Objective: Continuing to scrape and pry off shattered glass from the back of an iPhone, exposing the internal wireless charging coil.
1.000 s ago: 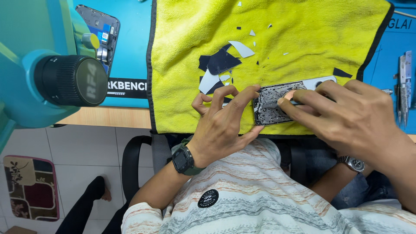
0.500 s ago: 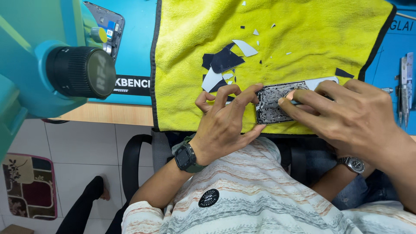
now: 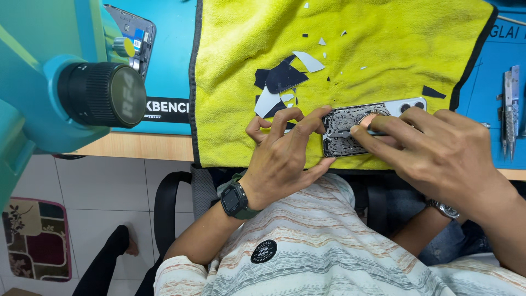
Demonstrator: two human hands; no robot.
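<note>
Two bare hands work on a phone (image 3: 350,131) that lies back side up on the near edge of a yellow towel (image 3: 383,44), with its back glass cracked all over. The left hand (image 3: 285,159) rests beside the left end of the phone, and its fingers are spread and press on this end; they are not closed around anything. The right hand (image 3: 438,153) has its fingers pinched together on a thin tool (image 3: 364,131), whose tip lies on the broken glass near the middle of the back. I judge that this step is the lifting of glass pieces, and it goes well only if the tip stays flat and low under the shards, with small pushes, while the left fingers keep the phone from sliding. The left fingertips are very near to sharp edges, so they are better kept on the frame.

Several dark and pale glass fragments (image 3: 282,77) lie on the towel just behind the left hand, and small chips are scattered further up. A microscope body with a black knob (image 3: 104,93) stands at the left, well apart. Metal tweezers (image 3: 509,109) lie on the blue mat (image 3: 493,71) at the right. Another opened phone (image 3: 134,35) lies behind the knob.
</note>
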